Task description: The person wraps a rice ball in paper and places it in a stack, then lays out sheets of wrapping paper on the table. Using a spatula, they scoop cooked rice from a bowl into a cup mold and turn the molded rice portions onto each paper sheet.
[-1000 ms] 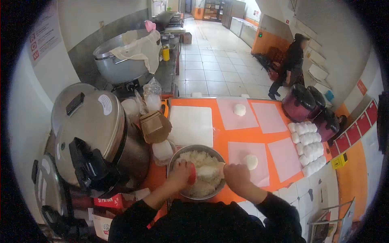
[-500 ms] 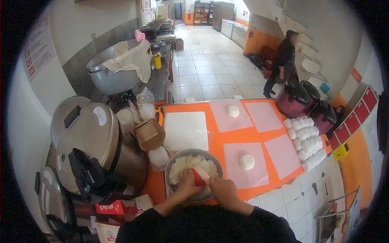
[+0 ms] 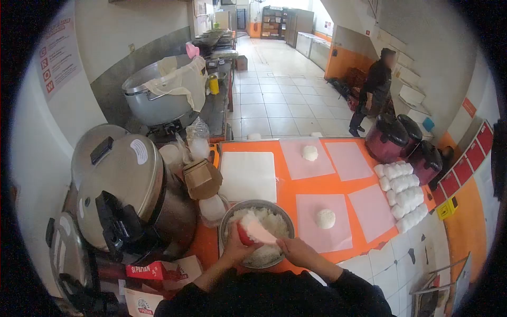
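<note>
A metal bowl (image 3: 290, 224) of white rice (image 3: 274, 221) stands at the near edge of the orange table. Over its left part, my left hand (image 3: 238, 247) is wrapped round a red cup (image 3: 244, 234) with rice at its mouth. My right hand (image 3: 297, 252) grips the handle end of a pale pink paddle (image 3: 256, 231), whose blade lies against the rice at the cup. Two pink sheets to the right each bear a rice mound, one near (image 3: 325, 218) and one far (image 3: 310, 153).
White paper sheets (image 3: 247, 176) lie behind the bowl. Wrapped white packs (image 3: 405, 196) are stacked at the table's right end, beside dark red pots (image 3: 387, 138). Large steel cookers (image 3: 127, 190) stand left. Another person (image 3: 376, 87) stands beyond the table.
The cup has tilted up, and the paddle has come across to its mouth. My right hand has shifted outward from the bowl's middle. The view has moved slightly.
</note>
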Demonstrator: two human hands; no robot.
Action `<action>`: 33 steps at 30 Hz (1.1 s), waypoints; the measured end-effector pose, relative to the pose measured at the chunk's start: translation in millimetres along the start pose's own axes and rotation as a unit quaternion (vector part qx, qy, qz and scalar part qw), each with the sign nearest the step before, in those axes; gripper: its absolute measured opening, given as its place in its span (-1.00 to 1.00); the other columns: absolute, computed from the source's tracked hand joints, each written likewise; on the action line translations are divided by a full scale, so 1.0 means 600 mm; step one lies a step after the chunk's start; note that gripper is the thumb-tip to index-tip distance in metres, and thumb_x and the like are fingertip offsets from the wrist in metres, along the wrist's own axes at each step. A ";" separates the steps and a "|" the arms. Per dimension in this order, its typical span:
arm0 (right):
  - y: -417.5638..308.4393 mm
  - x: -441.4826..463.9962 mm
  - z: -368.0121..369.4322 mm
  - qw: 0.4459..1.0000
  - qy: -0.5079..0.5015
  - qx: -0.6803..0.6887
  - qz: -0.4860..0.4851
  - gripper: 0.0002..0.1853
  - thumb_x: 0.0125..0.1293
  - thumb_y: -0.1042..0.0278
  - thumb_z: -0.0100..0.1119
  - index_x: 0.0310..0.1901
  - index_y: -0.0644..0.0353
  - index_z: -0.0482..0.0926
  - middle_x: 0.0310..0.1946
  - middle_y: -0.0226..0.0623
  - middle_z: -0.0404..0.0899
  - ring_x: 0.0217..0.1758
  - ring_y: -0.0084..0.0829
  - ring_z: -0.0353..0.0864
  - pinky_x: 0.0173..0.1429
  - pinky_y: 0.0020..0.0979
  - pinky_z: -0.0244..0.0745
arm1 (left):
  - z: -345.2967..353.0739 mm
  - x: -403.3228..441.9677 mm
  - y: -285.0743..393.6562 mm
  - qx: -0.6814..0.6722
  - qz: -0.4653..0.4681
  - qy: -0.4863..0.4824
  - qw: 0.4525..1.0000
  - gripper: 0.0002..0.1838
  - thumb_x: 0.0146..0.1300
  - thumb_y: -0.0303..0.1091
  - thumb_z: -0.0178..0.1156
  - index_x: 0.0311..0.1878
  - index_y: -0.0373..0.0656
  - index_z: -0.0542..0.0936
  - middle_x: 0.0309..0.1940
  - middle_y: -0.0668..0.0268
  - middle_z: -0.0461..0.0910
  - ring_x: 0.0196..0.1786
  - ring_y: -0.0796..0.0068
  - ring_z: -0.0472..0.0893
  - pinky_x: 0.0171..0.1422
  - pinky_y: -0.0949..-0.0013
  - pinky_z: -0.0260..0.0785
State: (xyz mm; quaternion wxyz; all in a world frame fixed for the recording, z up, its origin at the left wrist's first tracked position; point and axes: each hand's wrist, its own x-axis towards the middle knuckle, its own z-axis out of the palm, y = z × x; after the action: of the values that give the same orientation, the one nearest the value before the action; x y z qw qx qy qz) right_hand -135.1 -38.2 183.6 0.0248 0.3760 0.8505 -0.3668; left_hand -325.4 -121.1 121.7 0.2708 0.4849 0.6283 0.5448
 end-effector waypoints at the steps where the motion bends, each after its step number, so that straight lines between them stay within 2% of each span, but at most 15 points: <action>1: 0.007 0.004 0.005 1.000 -0.002 0.000 0.000 -0.56 0.39 0.08 -0.35 -0.23 0.30 0.45 -0.34 0.12 0.51 -0.21 0.12 0.48 -0.09 -0.02 0.35 | 0.000 -0.005 0.005 0.058 0.019 -0.011 0.998 -0.02 -0.22 -0.14 0.47 0.19 -0.30 0.09 0.07 0.05 0.23 0.17 0.16 0.27 0.25 0.19 0.15; 3: 0.023 0.020 0.014 0.995 -0.056 0.029 -0.077 -0.50 0.40 0.04 -0.43 -0.20 0.30 0.45 -0.33 0.16 0.50 -0.17 0.11 0.48 -0.09 -0.06 0.36 | -0.001 -0.006 -0.003 0.119 0.041 -0.025 0.992 -0.03 -0.22 -0.14 0.46 0.19 -0.32 0.09 0.06 0.04 0.21 0.17 0.14 0.26 0.25 0.18 0.13; 6: 0.020 0.022 -0.001 0.993 -0.075 0.054 -0.071 -0.51 0.40 0.04 -0.40 -0.19 0.31 0.46 -0.34 0.14 0.50 -0.20 0.04 0.50 -0.08 -0.13 0.36 | 0.003 -0.013 -0.033 0.065 0.012 -0.032 0.997 -0.01 -0.23 -0.13 0.46 0.19 -0.33 0.09 0.06 0.03 0.19 0.17 0.12 0.24 0.27 0.17 0.10; 10: 0.044 0.028 -0.042 0.991 -0.084 0.072 -0.081 -0.45 0.40 0.01 -0.46 -0.15 0.34 0.46 -0.26 0.13 0.52 -0.19 0.09 0.51 0.00 -0.08 0.37 | -0.006 -0.015 -0.018 0.058 0.021 -0.034 0.997 0.03 -0.26 -0.08 0.46 0.20 -0.33 0.07 0.05 0.02 0.18 0.16 0.09 0.25 0.27 0.16 0.11; 13: 0.062 0.041 0.022 0.995 -0.056 0.030 -0.078 -0.55 0.38 0.08 -0.32 -0.13 0.30 0.47 -0.23 0.08 0.51 -0.13 -0.05 0.50 -0.01 -0.20 0.37 | 0.003 -0.021 -0.012 0.083 0.007 -0.015 0.996 0.03 -0.26 -0.06 0.45 0.20 -0.32 0.06 0.06 0.02 0.17 0.17 0.08 0.23 0.26 0.13 0.11; 15: 0.021 0.022 0.019 0.998 -0.039 0.017 -0.047 -0.53 0.39 0.08 -0.36 -0.12 0.32 0.47 -0.19 0.11 0.50 -0.08 0.04 0.47 0.05 -0.17 0.34 | 0.004 -0.017 -0.010 0.114 0.004 0.002 0.993 0.02 -0.25 -0.07 0.45 0.21 -0.31 0.06 0.06 0.02 0.16 0.17 0.07 0.23 0.26 0.12 0.11; 17: -0.005 0.015 -0.002 0.990 -0.127 0.026 -0.049 -0.51 0.39 0.07 -0.39 -0.14 0.32 0.47 -0.19 0.15 0.49 -0.06 0.10 0.44 0.06 -0.12 0.31 | -0.001 -0.024 0.000 0.144 0.010 -0.037 0.989 0.01 -0.25 -0.14 0.44 0.21 -0.29 0.05 0.07 -0.01 0.15 0.17 0.02 0.20 0.28 0.10 0.08; 18: -0.002 0.018 0.006 0.990 -0.127 0.027 -0.048 -0.51 0.39 0.07 -0.39 -0.14 0.32 0.47 -0.19 0.15 0.49 -0.06 0.10 0.44 0.06 -0.12 0.31 | -0.002 -0.024 0.006 0.145 0.010 -0.038 0.989 0.01 -0.25 -0.14 0.44 0.21 -0.29 0.05 0.07 -0.01 0.15 0.17 0.02 0.20 0.28 0.10 0.08; 21: 0.013 0.031 0.053 0.989 -0.091 0.074 -0.093 -0.51 0.39 0.07 -0.40 -0.17 0.33 0.47 -0.24 0.17 0.50 -0.09 0.09 0.46 0.02 -0.11 0.33 | -0.006 -0.024 0.020 0.248 0.061 -0.040 0.966 0.00 -0.25 -0.20 0.44 0.21 -0.30 0.04 0.08 -0.04 0.14 0.17 -0.04 0.18 0.29 0.08 0.06; 23: 0.009 0.043 0.078 0.992 -0.043 0.116 0.005 -0.52 0.39 0.09 -0.40 -0.23 0.35 0.47 -0.29 0.18 0.50 -0.15 0.11 0.48 -0.03 -0.08 0.35 | -0.007 -0.019 0.027 0.258 0.062 -0.018 0.964 0.00 -0.28 -0.21 0.44 0.21 -0.31 0.05 0.07 -0.05 0.14 0.16 -0.07 0.17 0.28 0.08 0.05; 24: 0.015 0.050 0.081 0.992 -0.044 0.118 0.005 -0.52 0.39 0.09 -0.40 -0.23 0.35 0.47 -0.29 0.18 0.50 -0.15 0.11 0.48 -0.03 -0.08 0.35 | -0.010 -0.020 0.030 0.259 0.061 -0.018 0.964 0.00 -0.28 -0.21 0.44 0.21 -0.31 0.05 0.07 -0.05 0.14 0.16 -0.07 0.17 0.28 0.08 0.05; 26: 0.025 0.060 0.084 0.994 0.059 0.082 -0.036 -0.53 0.38 0.12 -0.38 -0.26 0.36 0.46 -0.33 0.18 0.51 -0.22 0.11 0.49 -0.10 -0.04 0.36 | -0.018 -0.021 0.034 0.212 0.072 -0.026 0.974 -0.02 -0.26 -0.23 0.43 0.20 -0.31 0.05 0.06 -0.04 0.15 0.15 -0.06 0.20 0.25 0.07 0.09; 30: 0.027 0.037 0.013 0.997 0.055 -0.020 -0.056 -0.55 0.38 0.10 -0.35 -0.25 0.31 0.48 -0.35 0.16 0.51 -0.27 0.11 0.50 -0.15 -0.03 0.37 | -0.041 -0.022 0.029 0.132 0.002 0.019 0.991 -0.04 -0.27 -0.25 0.43 0.19 -0.32 0.07 0.05 -0.04 0.16 0.13 -0.06 0.22 0.22 0.08 0.14; 32: 0.001 0.014 -0.022 0.996 0.082 -0.034 0.012 -0.58 0.37 0.07 -0.30 -0.26 0.22 0.49 -0.42 0.10 0.52 -0.32 0.09 0.50 -0.20 0.00 0.37 | -0.056 -0.011 0.077 0.303 -0.033 0.045 0.951 -0.04 -0.29 -0.24 0.44 0.17 -0.32 0.09 0.04 -0.03 0.17 0.11 -0.03 0.25 0.19 0.08 0.17; 33: -0.003 0.006 -0.017 0.996 0.080 -0.032 0.013 -0.58 0.37 0.07 -0.30 -0.26 0.22 0.49 -0.42 0.10 0.52 -0.32 0.09 0.50 -0.20 0.00 0.37 | -0.056 -0.011 0.078 0.304 -0.035 0.044 0.951 -0.04 -0.29 -0.24 0.44 0.17 -0.32 0.09 0.04 -0.03 0.17 0.11 -0.03 0.25 0.19 0.08 0.17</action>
State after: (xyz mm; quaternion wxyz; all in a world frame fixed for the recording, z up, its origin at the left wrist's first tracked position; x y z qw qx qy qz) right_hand -136.3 -30.4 191.1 -0.0264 0.4138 0.8564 -0.3077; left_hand -337.5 -144.2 173.7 0.1011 0.4978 0.7920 0.3387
